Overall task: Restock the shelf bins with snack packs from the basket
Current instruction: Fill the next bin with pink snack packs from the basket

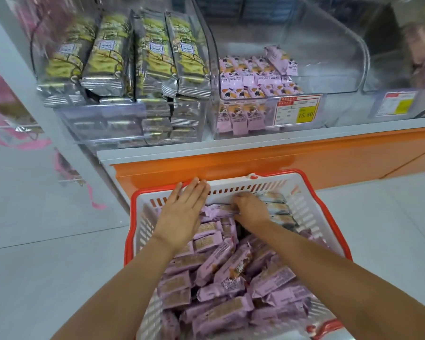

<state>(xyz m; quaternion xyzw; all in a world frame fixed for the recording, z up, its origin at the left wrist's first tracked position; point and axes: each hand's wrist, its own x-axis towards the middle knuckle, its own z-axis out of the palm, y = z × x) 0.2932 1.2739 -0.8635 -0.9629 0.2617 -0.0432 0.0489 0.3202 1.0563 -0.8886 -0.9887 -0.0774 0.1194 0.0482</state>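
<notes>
The left hand [183,212] lies flat and spread, fingers together and extended, palm down over the far left part of the basket [312,190], its fingertips reaching the white rim at about eleven o'clock from the basket's middle; it holds nothing. The right hand [249,211] is curled down into the packs at about twelve o'clock, fingers tucked among the wrappers near the far wall, and it seems to be closing on one or more of the purple snack packs [221,285], though the fingers are buried and blurred, so whether it has a firm hold cannot be told. Around both forearms the basket is heaped with these purple packs, lying loose at all angles from the far wall to the near edge at six o'clock. Up at one o'clock from the hands, on the shelf above the orange counter front, the clear bin [329,69] carries a matching row of purple packs along its front and left side, with a yellow price label [297,109] on its face; its back and right portion look bare. At eleven o'clock the neighbouring bin of green packs [133,52] is full. Judging by the heaped basket and the sparse purple bin, most of the restocking is left to do.
</notes>
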